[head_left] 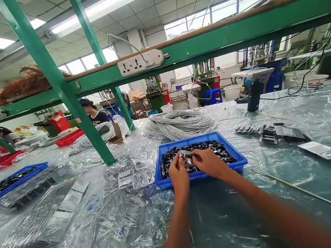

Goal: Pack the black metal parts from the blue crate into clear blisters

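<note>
Over a blue tray (pixel 201 178) full of small black parts (pixel 223 154), my two hands meet at a small clear plastic packet (pixel 186 158). My left hand (pixel 178 173) pinches its left side between thumb and fingers. From the right, my right hand (pixel 210 162) closes its fingertips on the other side. Something dark shows at the right fingertips, too small to make out. Left of the tray lie several clear plastic blister shells (pixel 135 179) on the plastic sheeting.
Coiled grey cable (pixel 181 123) lies behind the tray. A green post (pixel 78 109) stands to the left. At right are a thin stick (pixel 296 187), black packaged pieces (pixel 283 134) and a black upright device (pixel 253 95). Another blue tray (pixel 13 183) sits far left. Two people are beyond.
</note>
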`<move>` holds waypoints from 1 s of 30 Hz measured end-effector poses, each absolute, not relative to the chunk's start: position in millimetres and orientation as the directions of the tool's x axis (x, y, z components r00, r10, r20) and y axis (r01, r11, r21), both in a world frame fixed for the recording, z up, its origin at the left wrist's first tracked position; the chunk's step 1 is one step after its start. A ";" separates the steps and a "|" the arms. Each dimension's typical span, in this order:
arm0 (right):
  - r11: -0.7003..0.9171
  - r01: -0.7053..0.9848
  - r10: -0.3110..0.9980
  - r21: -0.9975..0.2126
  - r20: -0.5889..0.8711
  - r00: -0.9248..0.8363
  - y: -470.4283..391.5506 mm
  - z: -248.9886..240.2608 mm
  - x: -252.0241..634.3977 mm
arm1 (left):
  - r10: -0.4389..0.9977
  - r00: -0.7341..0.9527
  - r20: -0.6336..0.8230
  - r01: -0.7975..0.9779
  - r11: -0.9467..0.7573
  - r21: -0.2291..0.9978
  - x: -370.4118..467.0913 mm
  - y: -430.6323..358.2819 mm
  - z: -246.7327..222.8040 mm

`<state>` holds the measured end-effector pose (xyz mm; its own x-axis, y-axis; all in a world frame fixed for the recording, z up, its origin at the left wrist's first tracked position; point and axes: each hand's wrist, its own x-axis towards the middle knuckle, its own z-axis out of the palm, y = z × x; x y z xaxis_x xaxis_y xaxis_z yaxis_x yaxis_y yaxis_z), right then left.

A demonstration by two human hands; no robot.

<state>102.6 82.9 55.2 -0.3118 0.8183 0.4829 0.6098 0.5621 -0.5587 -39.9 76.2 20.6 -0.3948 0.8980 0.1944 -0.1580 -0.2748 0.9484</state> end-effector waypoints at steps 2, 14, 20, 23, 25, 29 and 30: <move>0.514 0.666 0.847 -0.541 0.446 -0.291 84.7 54.2 108.6 | 0.870 -0.458 0.180 -0.109 -0.256 0.960 -43.6 77.8 21.1; 0.633 0.753 0.601 -0.181 0.728 -0.331 66.1 31.6 82.9 | 0.966 -0.233 0.116 -0.460 -0.214 0.862 -33.6 69.7 35.4; 0.661 0.664 0.652 -0.349 0.705 -0.280 62.6 27.1 78.4 | 0.959 -0.227 0.168 -0.339 -0.239 0.910 -37.0 64.9 31.9; 0.640 0.519 0.732 -0.567 0.655 -0.187 63.8 28.9 79.4 | 0.953 -0.199 0.226 -0.267 -0.275 0.924 -41.8 65.5 31.1; 0.585 0.381 0.803 -0.716 0.579 -0.145 66.6 31.8 83.3 | 0.948 -0.149 0.280 -0.190 -0.305 0.933 -44.9 65.9 32.9; 0.519 0.289 0.854 -0.804 0.475 -0.214 76.8 37.5 98.1 | 0.926 -0.130 0.354 0.072 -0.347 0.935 -51.7 66.8 37.6; 0.522 0.319 0.852 -0.791 0.461 -0.249 79.7 38.1 101.8 | 0.913 -0.186 0.364 0.142 -0.342 0.929 -53.8 67.3 38.1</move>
